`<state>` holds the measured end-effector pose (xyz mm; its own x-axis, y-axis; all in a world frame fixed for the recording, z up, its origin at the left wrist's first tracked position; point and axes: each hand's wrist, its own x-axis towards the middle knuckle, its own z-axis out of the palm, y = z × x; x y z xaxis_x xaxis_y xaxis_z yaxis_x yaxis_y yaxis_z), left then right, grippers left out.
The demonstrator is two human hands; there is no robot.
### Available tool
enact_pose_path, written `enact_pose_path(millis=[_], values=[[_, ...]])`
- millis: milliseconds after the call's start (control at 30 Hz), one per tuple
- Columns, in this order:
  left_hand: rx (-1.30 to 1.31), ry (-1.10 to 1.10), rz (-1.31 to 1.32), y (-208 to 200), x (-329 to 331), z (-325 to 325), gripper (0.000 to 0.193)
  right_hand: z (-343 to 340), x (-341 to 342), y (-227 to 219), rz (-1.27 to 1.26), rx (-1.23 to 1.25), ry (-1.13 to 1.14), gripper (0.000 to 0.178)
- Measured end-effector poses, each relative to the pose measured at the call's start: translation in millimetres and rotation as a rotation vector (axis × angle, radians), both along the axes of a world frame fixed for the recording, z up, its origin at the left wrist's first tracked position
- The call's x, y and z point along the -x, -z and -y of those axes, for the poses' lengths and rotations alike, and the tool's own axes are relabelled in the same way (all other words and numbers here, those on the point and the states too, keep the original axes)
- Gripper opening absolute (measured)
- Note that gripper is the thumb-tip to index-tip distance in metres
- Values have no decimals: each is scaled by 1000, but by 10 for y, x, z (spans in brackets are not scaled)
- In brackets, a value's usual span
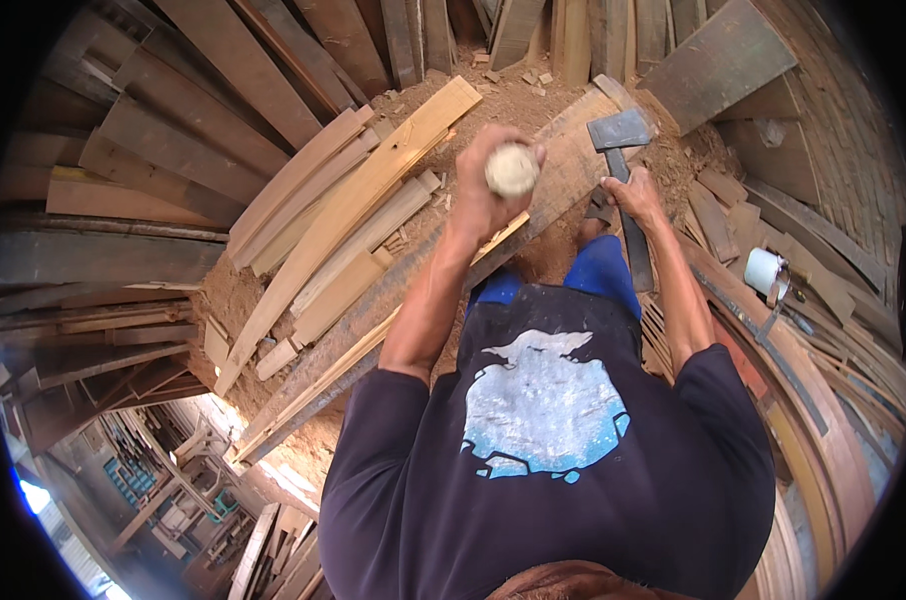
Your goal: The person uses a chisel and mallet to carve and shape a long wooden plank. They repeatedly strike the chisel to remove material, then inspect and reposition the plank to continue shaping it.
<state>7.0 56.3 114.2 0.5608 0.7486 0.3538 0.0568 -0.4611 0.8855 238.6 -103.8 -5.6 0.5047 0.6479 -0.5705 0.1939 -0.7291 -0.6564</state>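
T-shaped hammer-like tool, grey-headed, dark-handled [619,130], between 1 and 2 o'clock: our right hand [635,194] wraps its handle. Pale round wooden piece [512,170], 1 o'clock, blurred: our left hand's [475,185] fingers curl round it. Advisable: we swing clear of the obstructing blue-trousered leg [605,272]. Long pale-brown planks [378,165], 11 o'clock; white cylindrical cup [763,270], 3.

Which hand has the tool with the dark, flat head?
The right hand: it grips the dark tool, while the left hand holds a pale, round-ended thing.
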Motion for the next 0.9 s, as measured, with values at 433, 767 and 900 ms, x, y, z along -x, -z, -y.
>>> enact_pose_path(millis=[433, 767, 900], values=[[216, 117, -108, 109, 149, 831, 28, -237, -11, 1523, 168, -75, -471, 50], [-249, -5, -490, 461, 768, 1448, 71, -510, 802, 804, -779, -114, -412, 42], [299, -186, -600, 924, 1777, 1608, 62, -931, 893, 1014, 500, -137, -649, 44]])
